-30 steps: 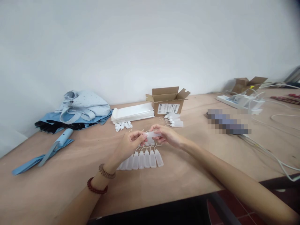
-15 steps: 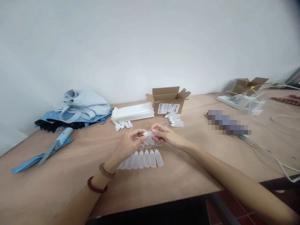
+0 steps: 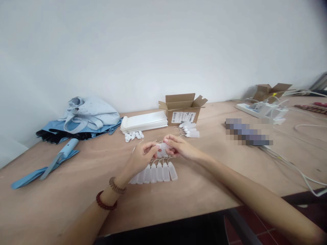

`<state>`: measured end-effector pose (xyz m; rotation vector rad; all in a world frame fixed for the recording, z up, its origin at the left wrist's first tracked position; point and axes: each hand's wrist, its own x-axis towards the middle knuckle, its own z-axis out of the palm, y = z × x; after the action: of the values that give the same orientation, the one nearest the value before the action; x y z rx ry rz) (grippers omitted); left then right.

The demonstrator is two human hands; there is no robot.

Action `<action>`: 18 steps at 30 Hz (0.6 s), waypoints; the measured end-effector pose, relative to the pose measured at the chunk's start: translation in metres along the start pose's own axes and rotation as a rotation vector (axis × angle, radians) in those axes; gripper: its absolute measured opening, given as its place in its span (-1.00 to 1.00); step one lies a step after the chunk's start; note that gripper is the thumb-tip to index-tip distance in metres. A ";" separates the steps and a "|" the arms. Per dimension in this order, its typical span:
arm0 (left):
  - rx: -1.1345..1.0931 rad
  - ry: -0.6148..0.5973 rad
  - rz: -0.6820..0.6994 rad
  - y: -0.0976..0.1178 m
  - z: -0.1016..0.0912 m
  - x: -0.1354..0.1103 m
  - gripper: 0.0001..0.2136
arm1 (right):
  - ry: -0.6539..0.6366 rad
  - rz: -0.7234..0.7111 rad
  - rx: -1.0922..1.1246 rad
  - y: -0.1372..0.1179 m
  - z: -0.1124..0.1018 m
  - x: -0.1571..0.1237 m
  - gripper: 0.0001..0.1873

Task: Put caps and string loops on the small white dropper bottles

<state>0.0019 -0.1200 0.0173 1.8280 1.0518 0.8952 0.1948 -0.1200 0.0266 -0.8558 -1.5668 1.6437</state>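
Between my two hands is a small translucent plastic bottle [image 3: 163, 146], lying roughly sideways above the table. My left hand [image 3: 143, 156] is closed, thumb and fingers pinching its left, nozzle end. At its other end, the fingers of my right hand [image 3: 180, 148] are closed on the body. Just below lies a row of several similar bottles [image 3: 159, 173], with thin cords at their tops; my left hand covers part of it. More pale bottles partly show behind my fingers. Small white plastic pieces [image 3: 134, 136] are heaped beyond my left hand.
Several more bottles [image 3: 191, 131] lie before an open cardboard box [image 3: 182, 115]. A stack of white envelopes or sheets [image 3: 144, 121] is left of it. A blue umbrella [image 3: 55, 131] and light blue bag [image 3: 89, 114] occupy the left; a power strip [image 3: 251, 110] with cables stands right.
My left fingers have turned and closed further over the nozzle end, so its white tip shows less. My right hand stays nearly in place. The view has shifted slightly.
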 end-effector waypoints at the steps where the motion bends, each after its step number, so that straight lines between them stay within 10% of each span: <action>1: -0.021 -0.033 -0.038 0.001 -0.001 0.001 -0.69 | 0.005 -0.018 -0.055 0.000 0.001 -0.001 -0.70; 9: -0.446 -0.048 -0.320 0.009 -0.002 0.003 -0.65 | 0.244 -0.670 -1.086 0.012 0.000 -0.004 -0.77; 18: -0.211 0.081 0.040 0.006 -0.004 0.001 -0.76 | 0.335 -0.752 -1.006 0.012 0.001 -0.003 -0.83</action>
<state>0.0014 -0.1196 0.0246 1.6534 0.9351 1.0699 0.1953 -0.1231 0.0142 -0.7801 -2.0857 0.1196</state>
